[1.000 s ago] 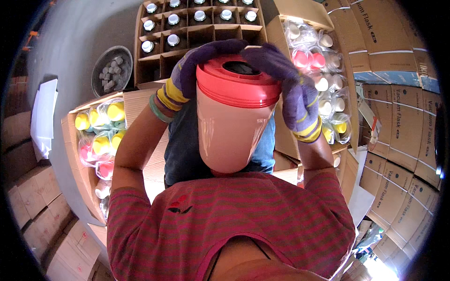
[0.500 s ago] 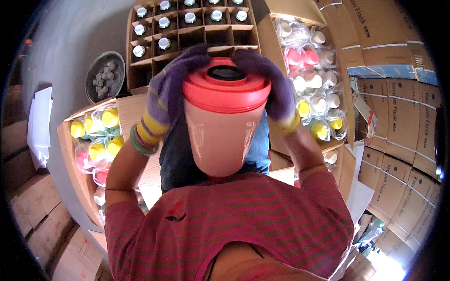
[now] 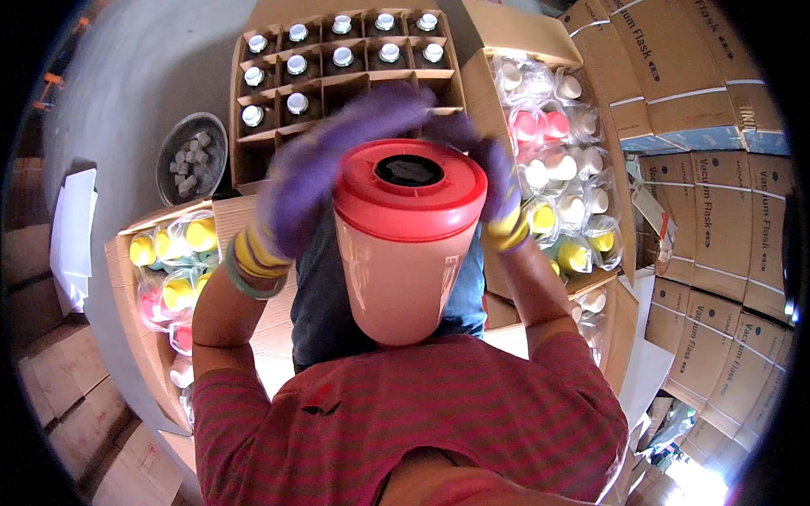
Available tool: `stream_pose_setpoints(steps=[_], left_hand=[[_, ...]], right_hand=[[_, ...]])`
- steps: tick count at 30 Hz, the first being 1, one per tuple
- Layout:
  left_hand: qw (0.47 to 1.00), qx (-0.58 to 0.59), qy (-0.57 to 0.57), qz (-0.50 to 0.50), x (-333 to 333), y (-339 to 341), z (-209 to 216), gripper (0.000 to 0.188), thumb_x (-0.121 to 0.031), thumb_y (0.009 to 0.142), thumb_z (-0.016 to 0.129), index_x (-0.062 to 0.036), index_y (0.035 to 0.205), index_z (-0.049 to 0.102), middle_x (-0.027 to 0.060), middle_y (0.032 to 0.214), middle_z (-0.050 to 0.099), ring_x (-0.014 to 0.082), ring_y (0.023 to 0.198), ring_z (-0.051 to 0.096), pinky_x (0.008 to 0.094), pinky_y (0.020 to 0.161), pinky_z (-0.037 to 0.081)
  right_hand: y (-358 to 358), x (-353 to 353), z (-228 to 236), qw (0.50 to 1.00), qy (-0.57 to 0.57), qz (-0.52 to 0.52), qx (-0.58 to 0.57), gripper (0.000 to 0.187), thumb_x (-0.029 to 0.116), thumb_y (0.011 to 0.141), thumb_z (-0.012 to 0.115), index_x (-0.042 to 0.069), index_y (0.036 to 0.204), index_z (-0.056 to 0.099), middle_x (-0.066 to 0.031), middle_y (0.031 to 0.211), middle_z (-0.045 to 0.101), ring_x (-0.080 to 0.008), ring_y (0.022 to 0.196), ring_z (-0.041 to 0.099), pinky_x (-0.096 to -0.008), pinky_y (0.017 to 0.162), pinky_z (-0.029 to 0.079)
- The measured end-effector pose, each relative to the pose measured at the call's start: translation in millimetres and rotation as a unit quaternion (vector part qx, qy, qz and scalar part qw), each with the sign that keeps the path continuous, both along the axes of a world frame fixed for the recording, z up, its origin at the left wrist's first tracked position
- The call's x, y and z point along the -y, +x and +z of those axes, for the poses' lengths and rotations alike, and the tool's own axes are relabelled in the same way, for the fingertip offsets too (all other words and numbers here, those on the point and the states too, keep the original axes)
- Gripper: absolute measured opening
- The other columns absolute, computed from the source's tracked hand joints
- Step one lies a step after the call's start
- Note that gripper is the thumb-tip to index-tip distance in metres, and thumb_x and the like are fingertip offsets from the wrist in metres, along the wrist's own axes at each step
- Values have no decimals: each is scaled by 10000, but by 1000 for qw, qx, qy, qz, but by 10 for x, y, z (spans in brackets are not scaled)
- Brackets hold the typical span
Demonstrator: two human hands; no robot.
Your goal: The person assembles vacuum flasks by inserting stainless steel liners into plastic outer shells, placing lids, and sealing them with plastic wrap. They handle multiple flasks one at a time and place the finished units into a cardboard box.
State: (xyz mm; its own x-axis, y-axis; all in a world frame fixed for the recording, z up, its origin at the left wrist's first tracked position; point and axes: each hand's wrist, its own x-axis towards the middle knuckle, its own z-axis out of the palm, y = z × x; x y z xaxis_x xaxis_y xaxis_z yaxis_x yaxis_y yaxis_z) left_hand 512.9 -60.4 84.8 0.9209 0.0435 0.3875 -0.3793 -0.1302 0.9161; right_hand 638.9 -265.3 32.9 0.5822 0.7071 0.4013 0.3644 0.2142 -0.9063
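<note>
Grey concrete floor [image 3: 143,76], stacked cardboard cartons [image 3: 717,228] around.

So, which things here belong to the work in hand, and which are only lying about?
In hand:
- pink plastic flask body with red collar
- left hand in purple glove
- right hand in purple glove

Lying about:
- divided cardboard box of white-capped inserts
- round metal bowl
- bagged coloured parts
- stacked cartons

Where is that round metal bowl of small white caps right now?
In the head view, the metal bowl sits on the grey floor at upper left, just left of the divided carton of bottles.
</note>
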Motion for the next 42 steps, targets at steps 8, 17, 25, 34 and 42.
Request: stream_pose_setpoints(steps=[8, 17, 25, 34, 42], left_hand=[[988, -48, 143, 36, -58, 38, 91, 466, -238, 1002, 429, 7, 1398, 442, 135, 1458, 432, 223, 1344, 414, 352, 1145, 285], [996, -19, 91, -3, -91, -95, -218, 495, -176, 930, 457, 8, 1389, 461, 183, 1449, 440, 285, 1390, 352, 364, 1158, 210], [991, -7, 127, -38, -77, 0, -81, 639, -461, 933, 366, 28, 1300, 550, 190, 1396, 497, 339, 1335, 426, 420, 1148, 235], [995, -36, -60, -68, 62, 90, -541, 524, -364, 935, 440, 16, 1270, 574, 229, 1389, 483, 360, 1349, 391, 457, 1146, 203], [994, -88, 33, -51, 27, 41, -43, 628, -475, 910, 483, 3, 1313, 550, 188, 1464, 421, 304, 1397, 335, 403, 1166, 180]], right_hand=[[13, 49, -142, 987, -69, -7, -146, 521, 354, 1045, 252, -27, 1268, 530, -192, 1196, 625, -315, 1101, 607, -406, 1085, 341], [-134, 8, -12, 993, -19, 30, 109, 536, 369, 1041, 230, -8, 1093, 608, -185, 1188, 619, -314, 1162, 573, -434, 1082, 347], [15, 101, -316, 985, -17, 41, 165, 365, 269, 956, 435, 32, 1179, 601, -167, 1210, 609, -337, 1191, 531, -476, 1093, 332], [-16, 82, -138, 989, 42, 108, -91, 481, 379, 1022, 356, -5, 1168, 606, -190, 1265, 584, -298, 1191, 549, -406, 1065, 368], [149, 138, 123, 996, -4, 61, 66, 499, 341, 1031, 274, -5, 1158, 612, -177, 1178, 633, -332, 1133, 588, -492, 1077, 340]])
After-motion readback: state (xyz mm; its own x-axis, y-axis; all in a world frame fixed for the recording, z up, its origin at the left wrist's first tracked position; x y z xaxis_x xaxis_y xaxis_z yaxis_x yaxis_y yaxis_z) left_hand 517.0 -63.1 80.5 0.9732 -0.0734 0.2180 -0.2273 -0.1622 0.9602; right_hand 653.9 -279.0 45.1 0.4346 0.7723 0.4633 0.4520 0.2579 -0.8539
